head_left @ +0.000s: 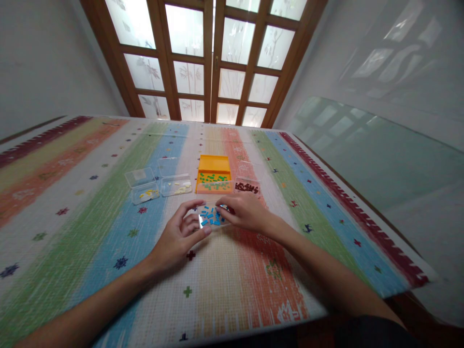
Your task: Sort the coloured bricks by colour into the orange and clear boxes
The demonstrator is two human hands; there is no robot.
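A shallow clear plastic tray (200, 223) with small blue pieces (208, 215), which look like tiny building bricks, is in front of me. My left hand (183, 226) grips its left side, index finger along the far edge and thumb at the near edge. Over the tray's right side is my right hand (246, 210), palm down, thumb and fingertips brought together among the blue pieces. Whatever lies between those fingertips is too small to make out. That hand hides the tray's right part.
Behind the tray stand an orange box (214, 163) with green pieces, its lid raised, and a clear box (247, 180) of dark brown pieces. Further left are clear boxes with pale pieces (184, 187) and yellow pieces (148, 194). A striped cloth (155, 299) covers the table.
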